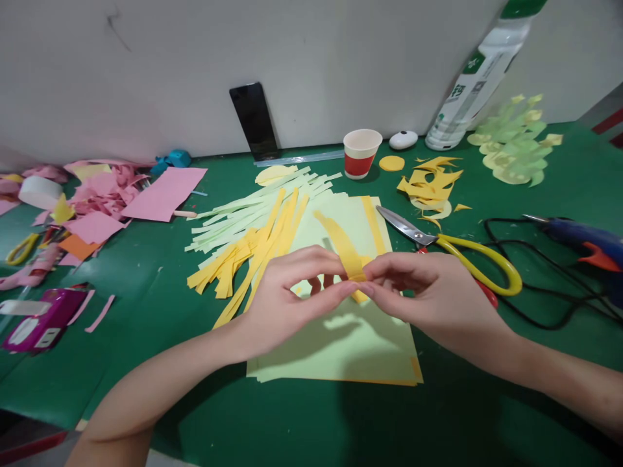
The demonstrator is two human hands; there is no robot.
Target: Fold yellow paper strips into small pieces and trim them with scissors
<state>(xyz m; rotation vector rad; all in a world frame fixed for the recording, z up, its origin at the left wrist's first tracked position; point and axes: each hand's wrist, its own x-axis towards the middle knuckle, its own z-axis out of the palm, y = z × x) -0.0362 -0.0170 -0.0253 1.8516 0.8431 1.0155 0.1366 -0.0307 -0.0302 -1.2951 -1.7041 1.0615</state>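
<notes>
Between my fingertips is a yellow paper strip (344, 245), bent near its lower end, its long end rising away from me. My left hand (304, 285) pinches it from the left with thumb and fingers. From the right, my right hand (423, 282) pinches the same folded part, the thumbs almost touching. Below both hands lies a stack of pale green paper sheets (335, 357), with yellow edges showing. Yellow strips (263, 253) and pale green strips (224, 220) are heaped beside my left hand. Yellow-handled scissors (467, 259) lie just beyond my right hand.
A paper cup (359, 155), a phone (254, 122) and a tall bottle (479, 84) stand along the wall. Yellow scraps (433, 188) lie behind the scissors. A glue gun (579, 237) with a black cord is at right. Pink paper (165, 194) and a purple box (46, 319) are at left.
</notes>
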